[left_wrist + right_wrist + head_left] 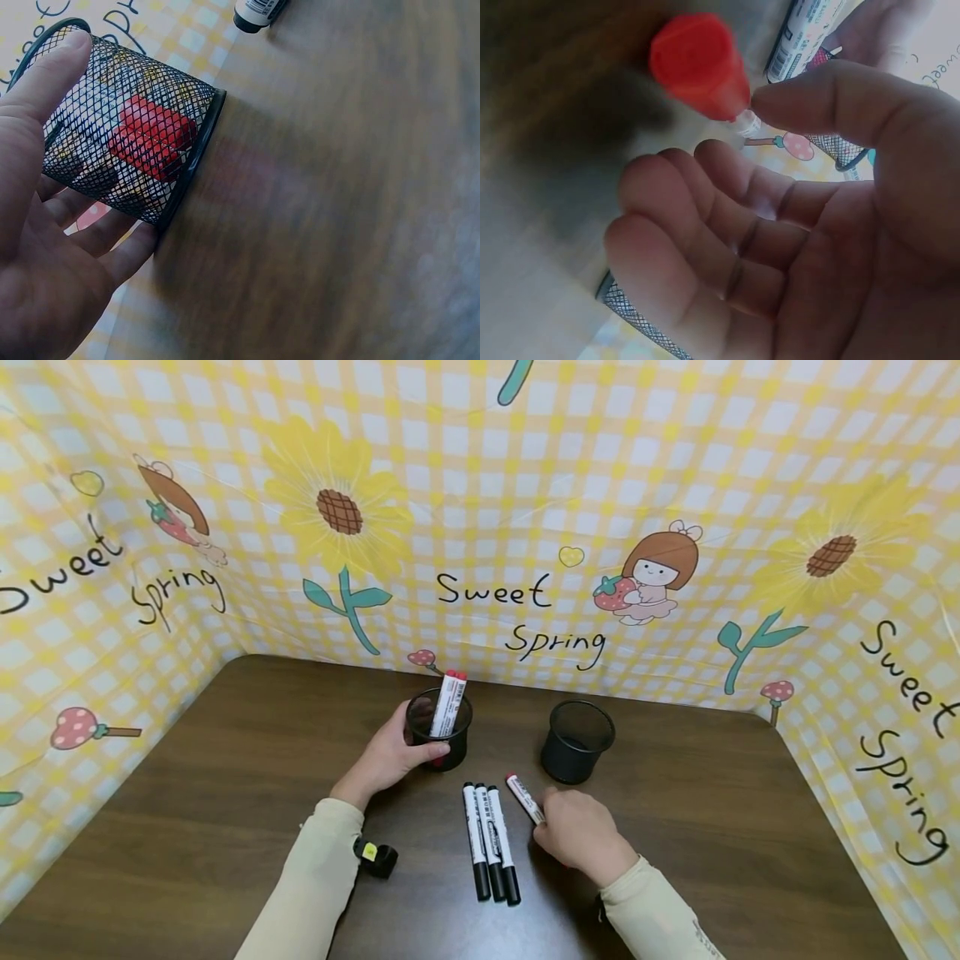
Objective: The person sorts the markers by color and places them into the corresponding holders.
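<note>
My left hand [386,752] grips a black mesh pen cup [161,82], thumb on the near side and fingers round behind it. Two white markers with red ends [448,703] lean inside it, their red caps [154,135] showing low through the mesh. At the right, my right hand [583,831] holds another red-capped marker [525,797] by its barrel, between thumb and curled fingers. Its red cap [697,64] points back under the palm, hidden in the head view. Three black-capped markers [491,843] lie side by side, left of the right hand.
A second black mesh cup [576,743] stands beyond my right hand, with no markers visible in it. The brown wooden table [225,793] is bordered by a yellow checked cloth [480,518] at the back and sides.
</note>
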### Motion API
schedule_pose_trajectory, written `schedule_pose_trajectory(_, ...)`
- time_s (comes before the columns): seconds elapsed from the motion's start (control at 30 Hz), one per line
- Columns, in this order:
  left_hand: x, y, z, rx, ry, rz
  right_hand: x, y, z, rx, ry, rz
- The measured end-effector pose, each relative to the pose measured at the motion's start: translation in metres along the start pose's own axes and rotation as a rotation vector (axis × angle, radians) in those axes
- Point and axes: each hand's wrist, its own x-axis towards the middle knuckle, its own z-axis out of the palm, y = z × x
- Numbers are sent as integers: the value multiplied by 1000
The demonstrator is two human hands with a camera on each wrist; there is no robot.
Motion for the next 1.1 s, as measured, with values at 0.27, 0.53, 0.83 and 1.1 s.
schedule_pose_trajectory(0.27,-1,-2,0,18,5,-10,19,-6,6,-17,30,-36)
schedule_pose_trajectory(0.53,0,0,3,1,-2,15,24,-12,9,-49,61,-86)
schedule_pose_trajectory(0.83,1,-1,2,6,-3,12,27,-15,9,-112,84,-108)
schedule_pose_trajectory(1.1,1,-2,1,16,1,1,30,-15,10,-112,73,-103)
